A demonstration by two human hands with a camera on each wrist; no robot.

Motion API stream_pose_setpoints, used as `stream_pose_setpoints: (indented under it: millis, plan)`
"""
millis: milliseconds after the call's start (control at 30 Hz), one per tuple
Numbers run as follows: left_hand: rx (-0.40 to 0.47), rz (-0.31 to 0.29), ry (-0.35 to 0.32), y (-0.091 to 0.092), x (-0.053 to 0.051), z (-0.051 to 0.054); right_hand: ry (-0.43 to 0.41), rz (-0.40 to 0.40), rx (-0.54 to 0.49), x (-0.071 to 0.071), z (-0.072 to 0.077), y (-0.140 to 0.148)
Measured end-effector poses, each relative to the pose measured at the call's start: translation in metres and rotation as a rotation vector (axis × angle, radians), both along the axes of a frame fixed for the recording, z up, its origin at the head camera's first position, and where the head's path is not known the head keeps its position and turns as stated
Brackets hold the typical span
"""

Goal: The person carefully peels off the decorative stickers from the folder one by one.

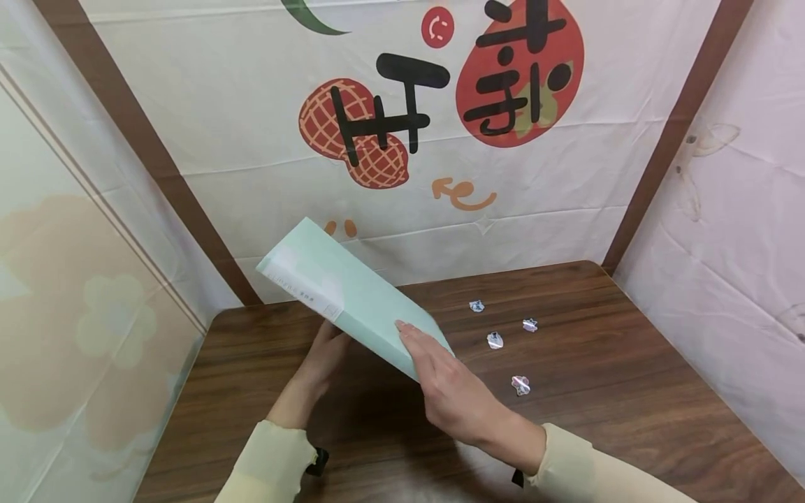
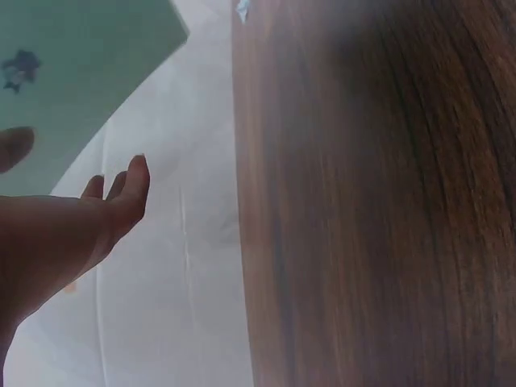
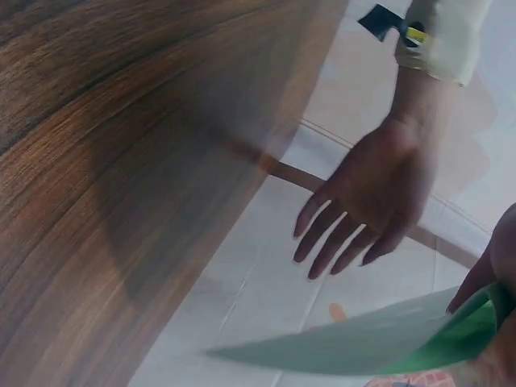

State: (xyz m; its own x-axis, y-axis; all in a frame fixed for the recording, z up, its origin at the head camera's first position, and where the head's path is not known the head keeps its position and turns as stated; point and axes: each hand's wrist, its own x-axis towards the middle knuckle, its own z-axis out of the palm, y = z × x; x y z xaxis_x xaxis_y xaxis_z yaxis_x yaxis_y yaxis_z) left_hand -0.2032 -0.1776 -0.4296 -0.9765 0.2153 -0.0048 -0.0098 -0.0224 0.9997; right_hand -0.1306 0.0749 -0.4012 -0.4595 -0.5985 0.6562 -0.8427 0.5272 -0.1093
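A mint-green folder [image 1: 361, 290] is held up at a tilt above the table, its labelled spine facing the lower left. The right hand [image 1: 458, 395] grips its lower right end; in the right wrist view the folder [image 3: 347, 340] bows open beside that hand [image 3: 501, 254]. Beneath the folder's left part is the left hand [image 1: 322, 360], its fingertips hidden in the head view. Seen from the right wrist, the left hand [image 3: 375, 189] has loose, spread fingers and stands apart from the folder. A small dark figure shows on the folder [image 2: 89, 72] near the left hand [image 2: 72, 234].
Several small shiny stickers, among them one sticker [image 1: 495, 340] and a nearer sticker [image 1: 520, 385], lie on the right half of the brown wooden table [image 1: 604, 377]. A white printed cloth [image 1: 251, 154] hangs behind the table, with more cloth at both sides.
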Motion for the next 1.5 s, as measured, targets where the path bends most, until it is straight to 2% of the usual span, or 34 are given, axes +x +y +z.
stream_pose_setpoints:
  millis: [100, 200, 367, 500, 633, 800, 933, 1033, 1233, 1500]
  plan:
    - [-0.013, 0.002, 0.015, 0.003, -0.007, -0.002, -0.155, 0.071, -0.110, -0.002, 0.005, 0.001]
    - [-0.068, 0.008, 0.018, 0.005, -0.013, -0.005, -0.297, 0.124, -0.233, -0.004, 0.008, 0.004]
    - [-0.167, 0.008, -0.021, 0.010, -0.018, -0.008, -0.475, 0.174, -0.421, -0.009, 0.011, 0.009]
    - [-0.172, 0.017, -0.079, 0.012, -0.019, -0.010, -0.623, 0.231, -0.537, -0.013, 0.013, 0.011]
    - [-0.149, 0.060, -0.103, 0.009, -0.017, -0.013, -0.720, 0.233, -0.599, -0.018, 0.011, 0.015]
    - [-0.139, 0.118, -0.128, 0.001, -0.015, -0.015, -0.768, 0.226, -0.645, -0.029, 0.007, 0.022]
    - [-0.151, 0.144, -0.129, -0.003, -0.014, -0.016, -0.776, 0.170, -0.656, -0.040, 0.003, 0.030]
    - [-0.162, 0.143, -0.115, -0.006, -0.013, -0.015, -0.773, 0.114, -0.658, -0.047, 0.001, 0.036]
    - [-0.197, 0.120, -0.090, -0.011, -0.009, -0.008, -0.773, 0.034, -0.683, -0.059, -0.010, 0.045]
    - [-0.240, 0.099, -0.057, -0.013, -0.001, 0.000, -0.807, -0.022, -0.668, -0.063, -0.008, 0.048]
